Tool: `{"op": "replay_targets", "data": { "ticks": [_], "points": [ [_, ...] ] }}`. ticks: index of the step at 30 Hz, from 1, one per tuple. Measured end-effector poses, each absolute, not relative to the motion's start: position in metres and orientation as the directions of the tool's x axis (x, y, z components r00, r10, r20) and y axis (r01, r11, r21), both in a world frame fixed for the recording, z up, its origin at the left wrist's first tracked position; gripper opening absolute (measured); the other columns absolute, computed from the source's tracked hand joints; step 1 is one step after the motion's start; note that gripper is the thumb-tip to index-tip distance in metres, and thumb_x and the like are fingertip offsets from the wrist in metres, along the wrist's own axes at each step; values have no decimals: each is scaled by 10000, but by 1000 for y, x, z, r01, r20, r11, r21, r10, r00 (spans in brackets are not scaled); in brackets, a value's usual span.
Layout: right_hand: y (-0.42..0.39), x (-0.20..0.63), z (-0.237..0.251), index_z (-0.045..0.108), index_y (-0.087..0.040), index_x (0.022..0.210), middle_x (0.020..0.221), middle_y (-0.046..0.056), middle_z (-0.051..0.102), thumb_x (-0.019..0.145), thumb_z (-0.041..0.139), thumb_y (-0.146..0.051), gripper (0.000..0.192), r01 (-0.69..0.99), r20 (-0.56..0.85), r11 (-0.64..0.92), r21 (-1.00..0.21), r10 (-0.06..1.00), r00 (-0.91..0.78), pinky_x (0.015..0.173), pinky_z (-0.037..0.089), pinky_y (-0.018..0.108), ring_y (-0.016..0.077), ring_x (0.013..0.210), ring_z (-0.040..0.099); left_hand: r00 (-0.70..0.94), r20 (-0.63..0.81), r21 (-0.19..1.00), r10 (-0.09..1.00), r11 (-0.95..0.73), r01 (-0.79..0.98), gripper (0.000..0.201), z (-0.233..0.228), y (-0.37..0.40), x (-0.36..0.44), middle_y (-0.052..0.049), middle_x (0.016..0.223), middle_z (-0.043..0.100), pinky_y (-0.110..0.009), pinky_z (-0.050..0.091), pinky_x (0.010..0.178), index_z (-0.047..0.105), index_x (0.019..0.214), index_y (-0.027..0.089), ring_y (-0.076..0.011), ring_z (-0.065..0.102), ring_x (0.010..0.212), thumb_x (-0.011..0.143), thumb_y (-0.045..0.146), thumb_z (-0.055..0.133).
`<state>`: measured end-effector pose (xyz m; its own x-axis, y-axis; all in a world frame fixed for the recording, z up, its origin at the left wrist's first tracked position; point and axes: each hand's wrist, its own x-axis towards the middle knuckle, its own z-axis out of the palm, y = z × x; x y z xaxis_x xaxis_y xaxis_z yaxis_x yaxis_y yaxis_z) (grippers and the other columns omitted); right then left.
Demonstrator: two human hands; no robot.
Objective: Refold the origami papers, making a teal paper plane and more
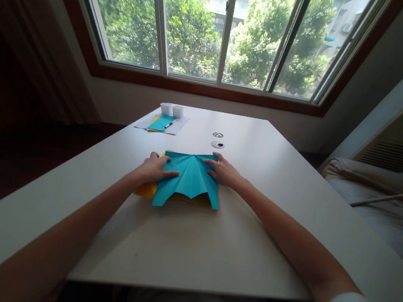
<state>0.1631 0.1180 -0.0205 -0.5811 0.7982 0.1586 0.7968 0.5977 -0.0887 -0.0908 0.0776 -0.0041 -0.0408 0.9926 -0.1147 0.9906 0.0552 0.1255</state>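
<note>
A teal sheet of paper (pixel 190 179), folded with creases fanning out from its top middle, lies on the white table (pixel 212 241). Under it a yellow sheet (pixel 146 191) peeks out at the lower left. My left hand (pixel 154 168) presses on the teal paper's left side, thumb stretched across it. My right hand (pixel 224 171) rests flat on the paper's upper right corner, fingers spread. Neither hand lifts the paper.
At the table's far side lie a white sheet with a teal sheet (pixel 162 122) and a pen on it, plus two small white containers (pixel 171 110). Two round fittings (pixel 217 144) sit in the tabletop. A bed (pixel 385 195) stands to the right, windows ahead.
</note>
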Motion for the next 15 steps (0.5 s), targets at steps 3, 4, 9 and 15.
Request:
{"op": "replay_targets", "data": {
  "ticks": [3,4,9,15],
  "points": [
    [113,163,-19,441,-330,1280,1412,82,273,867,389,-441,431,820,199,568,67,798,-569,908,337,455,330,1177,368,-48,-127,82,991,58,995,795,-3,75,-89,-160,1348,286,-411,371,920,285,1368,257,-370,429,1150,688,592,528],
    [111,162,-18,451,-314,1275,1395,89,304,867,391,-437,431,815,214,568,119,786,-579,919,316,463,336,1189,343,-44,-132,79,990,55,995,763,-2,74,-88,-149,1357,272,-409,376,917,267,1373,286,-363,432,1153,707,546,533],
    [100,153,-10,496,-214,1225,1295,115,445,893,309,-177,383,656,212,696,294,621,-754,928,264,432,274,1158,367,11,-169,57,986,-1,998,596,4,74,-90,-90,1371,276,-380,388,919,354,1332,354,-318,427,1173,760,356,520],
    [94,137,-7,605,-139,995,976,133,634,882,268,-108,357,633,124,739,230,623,-772,924,242,434,243,942,540,-17,-14,-157,1000,15,987,377,12,59,-69,-80,1383,328,-559,299,897,596,1119,370,-402,289,1231,816,217,433]
  ]
}}
